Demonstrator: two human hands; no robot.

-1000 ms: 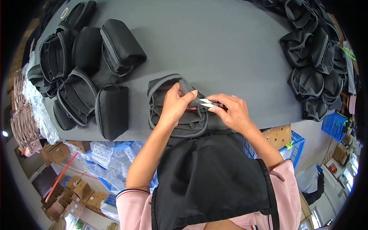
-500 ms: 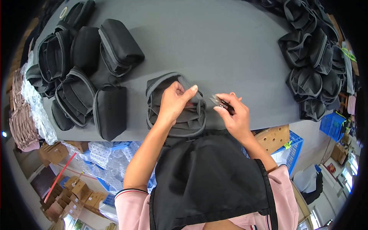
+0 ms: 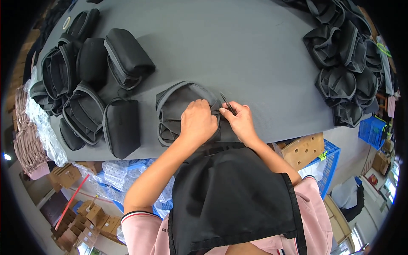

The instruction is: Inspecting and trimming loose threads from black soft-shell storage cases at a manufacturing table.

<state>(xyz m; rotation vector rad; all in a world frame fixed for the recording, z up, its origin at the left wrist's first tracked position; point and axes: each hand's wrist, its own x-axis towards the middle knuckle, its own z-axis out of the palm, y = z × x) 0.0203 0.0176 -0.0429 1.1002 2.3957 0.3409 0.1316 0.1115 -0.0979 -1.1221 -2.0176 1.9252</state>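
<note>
Head view: open dark grey zip case [image 3: 180, 108] lies flat on the grey counter [image 3: 255, 55], directly ahead of the body, long axis running away from the person. Left hand [image 3: 197, 123] closed over the case's near-right rim, pinning it. Right hand [image 3: 241, 122] just right of it, pinching small snips [image 3: 227, 104] pointed at that rim. Finished cases [image 3: 85, 89] piled left.

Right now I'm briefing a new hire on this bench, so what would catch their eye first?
Dead centre at the near edge of the grey table mat, the left hand presses down a dark grey zippered fabric pouch while the right hand holds small black snips at its edge. Black finished pouches pile up far left; grey unfinished shells heap far right.
</note>
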